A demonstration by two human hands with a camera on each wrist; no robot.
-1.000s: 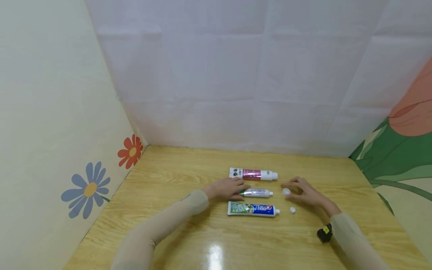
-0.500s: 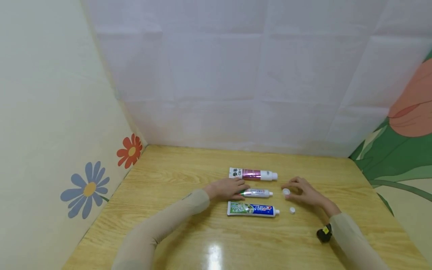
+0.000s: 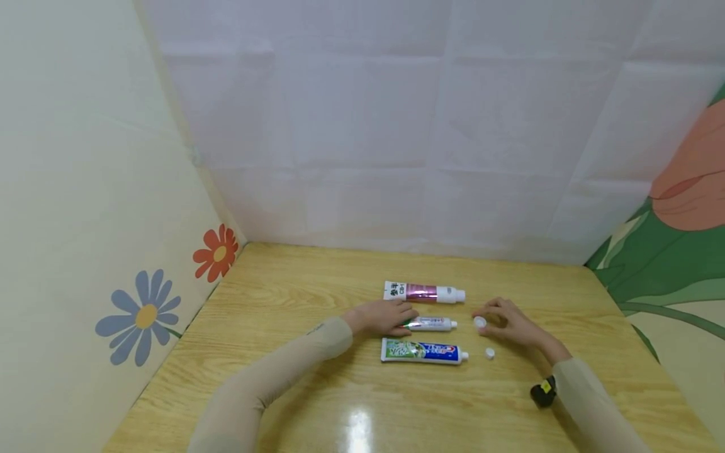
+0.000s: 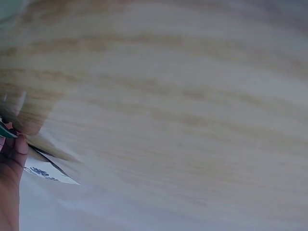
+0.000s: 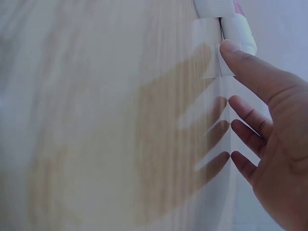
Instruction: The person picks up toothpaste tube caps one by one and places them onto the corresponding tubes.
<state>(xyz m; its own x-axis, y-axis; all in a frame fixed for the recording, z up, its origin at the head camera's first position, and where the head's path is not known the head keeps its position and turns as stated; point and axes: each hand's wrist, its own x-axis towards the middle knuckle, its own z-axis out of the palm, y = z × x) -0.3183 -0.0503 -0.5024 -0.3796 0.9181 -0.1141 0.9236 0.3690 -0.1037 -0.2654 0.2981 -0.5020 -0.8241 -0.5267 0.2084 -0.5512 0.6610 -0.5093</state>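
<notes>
My left hand (image 3: 382,316) grips the crimped end of the middle toothpaste tube (image 3: 432,324), hiding that end. In the left wrist view, finger and thumb pinch its green corner (image 4: 6,131). The tube's uncapped nozzle points right. Just beyond the nozzle, a round white cap (image 3: 480,322) lies between the thumb and index finger of my right hand (image 3: 512,324). A gap shows between the index finger and the cap. In the right wrist view the fingers are spread, their tips down at the table, and the thumb overlaps a white cap (image 5: 243,33).
A pink-and-white toothpaste tube (image 3: 423,292) lies behind and a blue-green one (image 3: 423,351) in front, both parallel to the middle tube. A smaller white cap (image 3: 489,353) lies right of the front tube. A black device (image 3: 544,391) sits at the right sleeve. Walls border the wooden table (image 3: 317,402).
Hands, tubes and caps keep their places on the table. Only the head view has shifted slightly.
</notes>
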